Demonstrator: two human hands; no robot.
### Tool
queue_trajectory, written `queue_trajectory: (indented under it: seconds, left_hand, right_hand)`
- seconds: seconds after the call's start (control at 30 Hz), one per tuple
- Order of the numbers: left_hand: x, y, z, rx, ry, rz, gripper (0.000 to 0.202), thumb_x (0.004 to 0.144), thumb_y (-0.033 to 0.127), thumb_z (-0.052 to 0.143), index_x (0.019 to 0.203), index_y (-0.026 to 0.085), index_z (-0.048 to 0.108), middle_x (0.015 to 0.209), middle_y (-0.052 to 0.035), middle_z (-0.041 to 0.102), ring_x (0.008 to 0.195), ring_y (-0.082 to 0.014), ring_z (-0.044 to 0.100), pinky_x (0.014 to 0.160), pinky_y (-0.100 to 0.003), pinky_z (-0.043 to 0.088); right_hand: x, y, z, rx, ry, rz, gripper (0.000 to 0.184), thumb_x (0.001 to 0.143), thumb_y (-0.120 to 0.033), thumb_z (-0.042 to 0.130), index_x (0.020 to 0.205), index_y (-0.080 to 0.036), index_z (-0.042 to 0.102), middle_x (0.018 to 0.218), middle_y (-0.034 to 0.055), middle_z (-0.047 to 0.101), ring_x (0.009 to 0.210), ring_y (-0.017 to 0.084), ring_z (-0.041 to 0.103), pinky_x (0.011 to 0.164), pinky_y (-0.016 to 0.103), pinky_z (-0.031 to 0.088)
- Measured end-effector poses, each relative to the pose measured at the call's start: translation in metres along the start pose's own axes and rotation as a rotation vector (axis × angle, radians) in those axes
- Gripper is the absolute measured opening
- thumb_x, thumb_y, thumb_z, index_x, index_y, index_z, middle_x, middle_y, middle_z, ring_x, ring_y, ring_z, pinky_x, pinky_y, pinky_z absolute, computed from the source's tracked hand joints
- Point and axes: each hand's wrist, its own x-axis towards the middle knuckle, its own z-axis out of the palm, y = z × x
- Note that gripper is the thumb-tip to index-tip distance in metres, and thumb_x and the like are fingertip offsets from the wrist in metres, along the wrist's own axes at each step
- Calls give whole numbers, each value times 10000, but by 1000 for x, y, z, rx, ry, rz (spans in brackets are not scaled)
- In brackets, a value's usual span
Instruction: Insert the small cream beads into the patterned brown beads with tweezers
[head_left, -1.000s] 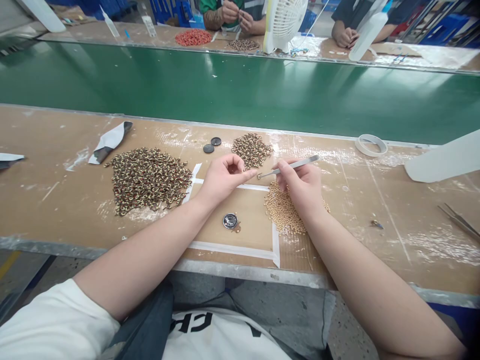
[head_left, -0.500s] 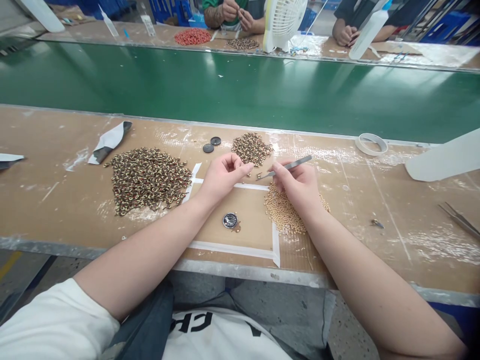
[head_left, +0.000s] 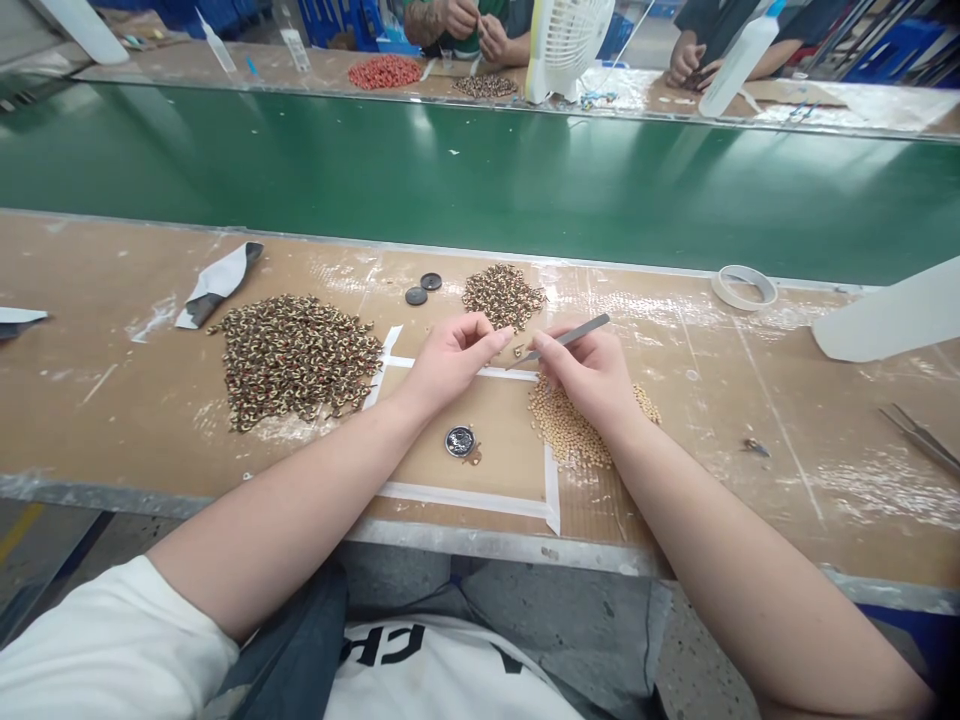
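My left hand [head_left: 450,358] is curled in a pinch over the taped rectangle [head_left: 465,495], holding a tiny part I cannot make out. My right hand [head_left: 589,372] grips metal tweezers [head_left: 566,338], whose tip points left and almost meets the left fingertips. Under my right wrist lies a heap of small beige beads [head_left: 562,430]. A small pile of brown patterned pieces [head_left: 501,295] sits just behind my hands, and a large pile of the same pieces [head_left: 294,357] lies to the left. A small round metal dish [head_left: 460,441] rests inside the rectangle.
Two dark discs [head_left: 422,289] lie behind the left hand. A tape roll [head_left: 742,287] and another pair of tweezers [head_left: 921,437] are on the right. A green conveyor belt [head_left: 480,180] runs behind the bench. Other people's hands [head_left: 469,20] work across it, near a white fan [head_left: 566,45].
My right hand and the tweezers have drifted left, closing the gap to my left fingertips. The left hand stayed nearly in place.
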Motion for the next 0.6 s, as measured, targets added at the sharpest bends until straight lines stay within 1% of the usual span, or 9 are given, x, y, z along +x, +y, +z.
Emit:
queue_trajectory:
  seconds: [0.1,0.2,0.33,0.4,0.47,0.6]
  left_hand:
    - [-1,-2,-1,18,-22,-3,520,926,536,673,617,154,504,585,29,423,562,-65,345,579,-263,274]
    - [-1,-3,-2,38,-55,-1,607,957,609,590,561,153,526,566,3,472,561,-80,394,599,-280,303]
    - [-2,-1,-1,27,-86,22,681,977,644,525,499,161,479,524,-8,480,549,-93,442,630,-292,360]
    - [-2,1,0,43,-98,30,679,987,633,512,501,163,452,517,0,459,537,-90,425,626,-292,361]
    - [-2,3,1,85,-110,25,645,995,605,516,530,162,459,531,8,445,541,-87,402,617,-290,346]
    - [-2,3,2,133,-101,-6,547,1013,544,512,620,166,472,581,19,441,569,-89,399,616,-283,334]
  right_hand:
    - [0,0,0,-14,-13,-2,341,948,-497,676,822,-185,731,593,-15,602,530,104,519,531,278,399]
    - [0,-1,1,-21,-33,-1,354,933,-518,682,815,-188,725,589,-18,592,529,103,498,518,274,379]
    - [-1,-1,1,-36,-57,5,354,923,-509,690,780,-185,708,601,-14,591,555,105,498,533,274,381]
    - [0,0,1,-48,-72,18,329,923,-482,692,783,-184,709,623,-10,603,576,107,509,554,277,392]
    - [0,1,1,-61,-99,24,307,926,-462,691,799,-184,717,641,-9,613,590,109,515,568,280,395]
    - [-1,1,2,-96,-151,17,326,942,-478,671,818,-183,737,653,-8,616,597,111,505,571,287,374]
